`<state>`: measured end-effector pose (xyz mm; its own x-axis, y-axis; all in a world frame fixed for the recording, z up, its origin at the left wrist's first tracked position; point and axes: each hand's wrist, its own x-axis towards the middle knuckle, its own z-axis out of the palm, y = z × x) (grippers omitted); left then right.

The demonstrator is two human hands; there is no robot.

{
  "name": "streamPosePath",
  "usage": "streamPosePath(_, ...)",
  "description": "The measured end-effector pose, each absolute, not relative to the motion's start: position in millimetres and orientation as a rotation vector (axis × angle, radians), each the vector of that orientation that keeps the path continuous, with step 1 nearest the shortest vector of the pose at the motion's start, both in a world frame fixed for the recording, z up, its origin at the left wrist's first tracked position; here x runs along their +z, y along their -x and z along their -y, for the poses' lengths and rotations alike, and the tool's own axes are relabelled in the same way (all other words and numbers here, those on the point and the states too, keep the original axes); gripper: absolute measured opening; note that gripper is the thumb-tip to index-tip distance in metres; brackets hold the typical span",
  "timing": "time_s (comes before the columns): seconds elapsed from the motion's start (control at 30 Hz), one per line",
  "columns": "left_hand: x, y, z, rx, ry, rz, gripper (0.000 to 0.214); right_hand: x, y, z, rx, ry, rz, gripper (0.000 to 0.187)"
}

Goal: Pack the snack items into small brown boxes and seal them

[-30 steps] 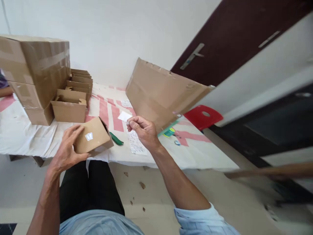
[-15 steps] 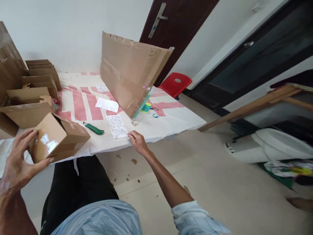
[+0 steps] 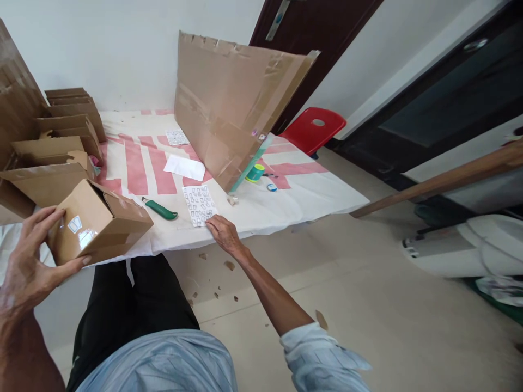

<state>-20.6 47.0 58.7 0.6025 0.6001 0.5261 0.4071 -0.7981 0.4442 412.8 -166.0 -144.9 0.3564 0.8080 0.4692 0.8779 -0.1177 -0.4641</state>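
My left hand point(image 3: 30, 267) holds a small cardboard box point(image 3: 102, 223) at the table's front edge, thumb below and fingers over its end. That end carries a sticker with drawn shapes point(image 3: 75, 224) and a shiny strip of clear tape point(image 3: 86, 238). My right hand point(image 3: 223, 233) is closed at the lower right corner of a white sheet with rows of small drawn shapes point(image 3: 198, 204). Its fingertips cover that corner. Between the box and the sheet lies a green utility knife point(image 3: 161, 209).
Open cardboard boxes point(image 3: 49, 185) stand at the left. A large cardboard panel point(image 3: 232, 103) leans upright behind the sheet. A blank paper point(image 3: 184, 167), a green-yellow tape roll point(image 3: 255, 172) and a red chair point(image 3: 312, 130) are beyond. Cardboard scraps point(image 3: 229, 265) lie on the floor.
My right hand has shifted slightly left onto the sheet's lower right corner. The left hand still holds the box. The view has turned a little, so the background sits farther right.
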Motion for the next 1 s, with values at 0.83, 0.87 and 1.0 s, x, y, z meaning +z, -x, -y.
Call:
streamPosePath(0.83, 61, 19, -41, 0.964, -2.585, -0.814, 0.078, -148, -402, 181, -0.097, 1.905, 1.445, 0.033)
streamPosePath(0.87, 61, 19, -41, 0.956, -2.563, -0.811, 0.080, -148, -402, 182, -0.083, 1.897, 1.406, 0.034)
streamPosePath(1.0, 56, 21, -40, 0.973, -2.505, -0.775, 0.086, -141, -401, 182, -0.108, 1.888, 1.317, 0.034)
